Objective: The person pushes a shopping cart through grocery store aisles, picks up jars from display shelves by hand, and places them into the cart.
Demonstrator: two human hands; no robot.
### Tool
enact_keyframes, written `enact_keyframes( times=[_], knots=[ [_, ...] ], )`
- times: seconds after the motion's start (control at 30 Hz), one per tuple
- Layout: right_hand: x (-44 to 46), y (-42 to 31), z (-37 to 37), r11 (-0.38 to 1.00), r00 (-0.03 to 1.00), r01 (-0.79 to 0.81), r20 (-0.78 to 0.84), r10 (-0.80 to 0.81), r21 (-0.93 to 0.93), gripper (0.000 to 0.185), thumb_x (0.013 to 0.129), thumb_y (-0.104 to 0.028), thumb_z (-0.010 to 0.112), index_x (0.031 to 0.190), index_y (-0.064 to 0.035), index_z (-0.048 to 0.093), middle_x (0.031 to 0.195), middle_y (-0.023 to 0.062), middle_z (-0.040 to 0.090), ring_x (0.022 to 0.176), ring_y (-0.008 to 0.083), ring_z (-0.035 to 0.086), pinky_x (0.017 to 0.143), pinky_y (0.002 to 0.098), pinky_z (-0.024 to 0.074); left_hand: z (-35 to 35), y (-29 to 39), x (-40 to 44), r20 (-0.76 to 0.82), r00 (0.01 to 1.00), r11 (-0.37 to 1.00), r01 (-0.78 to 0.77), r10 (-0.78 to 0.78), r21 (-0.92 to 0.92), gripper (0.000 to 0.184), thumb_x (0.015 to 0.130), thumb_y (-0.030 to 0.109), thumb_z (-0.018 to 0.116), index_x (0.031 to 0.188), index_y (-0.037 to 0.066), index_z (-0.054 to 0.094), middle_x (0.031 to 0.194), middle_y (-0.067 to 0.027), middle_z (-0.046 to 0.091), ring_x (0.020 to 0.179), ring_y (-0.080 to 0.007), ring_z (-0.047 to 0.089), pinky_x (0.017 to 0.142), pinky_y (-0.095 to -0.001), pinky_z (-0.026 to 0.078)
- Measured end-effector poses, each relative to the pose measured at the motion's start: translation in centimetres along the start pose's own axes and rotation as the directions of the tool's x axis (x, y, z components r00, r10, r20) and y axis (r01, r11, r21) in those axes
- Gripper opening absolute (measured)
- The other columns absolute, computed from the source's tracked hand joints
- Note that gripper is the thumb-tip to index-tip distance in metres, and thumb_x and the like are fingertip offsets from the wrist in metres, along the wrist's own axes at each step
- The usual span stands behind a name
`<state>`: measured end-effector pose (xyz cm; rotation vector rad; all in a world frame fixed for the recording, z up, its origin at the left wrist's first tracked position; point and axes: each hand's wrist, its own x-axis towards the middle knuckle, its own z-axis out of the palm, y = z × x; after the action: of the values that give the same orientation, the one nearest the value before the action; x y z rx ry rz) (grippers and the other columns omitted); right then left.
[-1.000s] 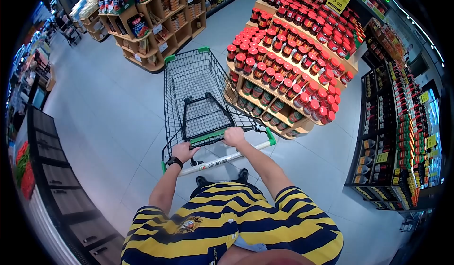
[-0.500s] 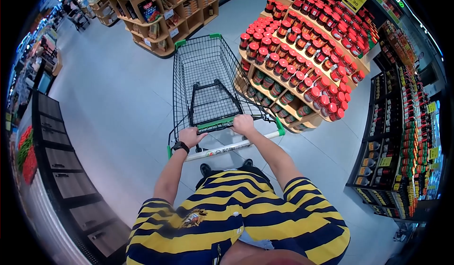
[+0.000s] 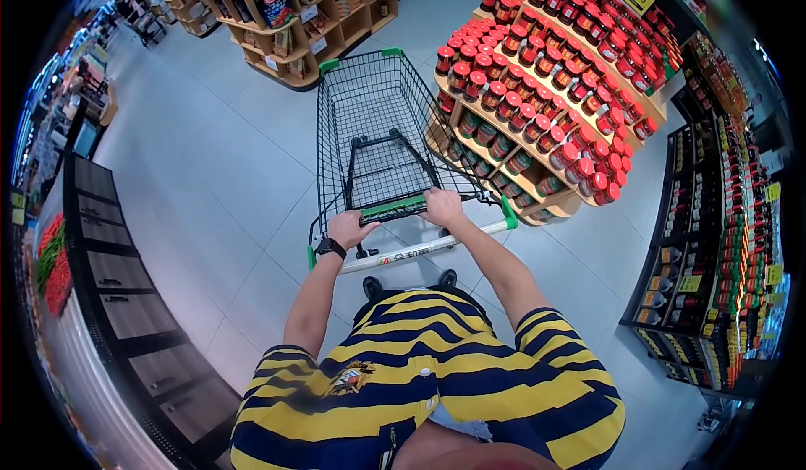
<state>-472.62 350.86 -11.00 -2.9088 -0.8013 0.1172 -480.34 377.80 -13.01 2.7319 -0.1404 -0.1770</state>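
Observation:
A wire shopping cart (image 3: pixel 369 92) with green corner pieces stands in front of me, its basket showing only bare mesh. My left hand (image 3: pixel 349 228), with a black watch on the wrist, is closed around the left end of the green-topped bar (image 3: pixel 393 209) at the cart's near side. At the right end of that bar, my right hand (image 3: pixel 442 207) is closed in the same way. The white push handle (image 3: pixel 411 253) with printed lettering lies nearer my body, beneath my forearms.
Close on the right rises a tiered display of red-lidded jars (image 3: pixel 537 75). A wooden shelf unit (image 3: pixel 294 25) stands ahead to the left. Dark cabinets (image 3: pixel 126 294) run along my left, and bottle shelves (image 3: pixel 688 243) line the far right. Tiled floor (image 3: pixel 218 159) stretches between them.
The cart and both hands appear slightly farther right in view, and the jar display has shifted right and up a little. Both hands keep their hold on the bar.

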Motion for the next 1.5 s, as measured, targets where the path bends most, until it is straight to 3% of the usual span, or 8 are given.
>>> enact_keyframes(
  times=[0.1,0.27,0.53,0.6,0.77,0.93,1.2,1.5],
  knots=[
    [-0.6,-0.4,-0.3,0.998,1.0,-0.013,-0.027,0.015,0.056,0.046,0.063,-0.044,0.079,0.087,-0.0085,0.064,0.082,0.0096,0.064,0.082,0.0283,0.065,0.077,0.0421,0.05,0.3,-0.1,-0.7,-0.013,1.0,1.0,0.003,-0.004,-0.016,0.064,0.077,0.068,0.057,0.075,0.005,0.066,0.075,-0.0105,0.066,0.072,-0.0287,0.065,0.059,-0.0405,0.049],
    [-1.9,-0.7,-1.4,0.992,0.975,0.122,-0.183,-0.124,-0.024,0.06,0.059,-0.043,0.082,0.104,-0.0095,0.06,0.106,0.0116,0.057,0.117,0.0284,0.047,0.103,0.0521,0.0302,0.7,0.9,-1.9,-0.164,0.985,0.997,0.041,-0.05,-0.061,0.058,0.072,0.062,0.066,0.079,0.004,0.066,0.075,-0.0105,0.066,0.07,-0.0288,0.064,0.061,-0.0393,0.049],
    [-4.3,-2.3,-2.4,0.99,0.996,0.052,-0.072,-0.061,-0.128,0.086,0.06,-0.039,0.081,0.134,-0.0116,0.046,0.141,0.019,0.038,0.136,0.0339,0.028,0.108,0.0583,0.0203,1.1,1.3,-2.9,-0.48,0.874,0.992,0.022,-0.079,-0.123,0.051,0.062,0.042,0.083,0.086,0.001,0.064,0.093,-0.0152,0.064,0.083,-0.031,0.062,0.071,-0.0399,0.05],
    [-4.8,-2.8,-2.1,0.992,0.995,0.022,-0.094,-0.034,-0.126,0.087,0.061,-0.039,0.08,0.136,-0.0118,0.044,0.143,0.0202,0.035,0.137,0.0348,0.026,0.109,0.059,0.0195,1.1,1.0,-3.0,-0.491,0.865,0.985,0.017,-0.099,-0.169,0.055,0.063,0.041,0.083,0.094,0.0,0.064,0.105,-0.0179,0.062,0.097,-0.0351,0.059,0.082,-0.0428,0.047],
    [-5.7,-3.6,-2.3,0.997,0.995,0.008,-0.098,-0.015,-0.076,0.077,0.071,-0.028,0.071,0.139,-0.0092,0.04,0.147,0.0252,0.028,0.139,0.0397,0.021,0.108,0.0626,0.017,1.2,0.4,-2.9,-0.54,0.836,0.992,0.04,-0.097,-0.117,0.058,0.063,0.04,0.083,0.1,0.0,0.063,0.111,-0.0174,0.06,0.103,-0.0338,0.057,0.087,-0.0423,0.046],
    [-6.0,-4.7,-1.8,0.99,0.998,-0.035,-0.065,0.026,-0.138,0.086,0.071,-0.027,0.071,0.146,-0.0128,0.032,0.15,0.0243,0.022,0.142,0.0397,0.014,0.108,0.0625,0.0149,2.0,0.2,-0.8,-0.52,0.787,0.92,0.145,-0.331,-0.365,0.053,0.063,0.031,0.085,0.1,0.001,0.063,0.108,-0.0156,0.061,0.103,-0.0341,0.056,0.089,-0.0418,0.045],
    [-6.4,-5.3,-1.4,0.993,0.991,-0.079,-0.115,0.069,-0.085,0.08,0.075,-0.02,0.068,0.145,-0.0131,0.032,0.151,0.0243,0.019,0.142,0.0396,0.013,0.109,0.0612,0.0152,2.7,0.9,0.2,-0.582,0.726,0.899,0.116,-0.367,-0.422,0.053,0.074,0.027,0.079,0.113,-0.001,0.058,0.129,-0.0245,0.045,0.121,-0.0384,0.043,0.101,-0.0434,0.037],
    [-7.1,-5.0,-1.8,0.993,0.989,-0.108,-0.107,0.103,-0.045,0.077,0.076,-0.018,0.066,0.145,-0.0124,0.033,0.152,0.0243,0.018,0.143,0.0381,0.013,0.11,0.0599,0.0143,3.0,1.7,0.4,-0.613,0.713,0.921,0.118,-0.339,-0.372,0.057,0.075,0.029,0.078,0.116,-0.003,0.056,0.13,-0.0261,0.043,0.123,-0.0396,0.041,0.102,-0.0457,0.034]
  ],
)
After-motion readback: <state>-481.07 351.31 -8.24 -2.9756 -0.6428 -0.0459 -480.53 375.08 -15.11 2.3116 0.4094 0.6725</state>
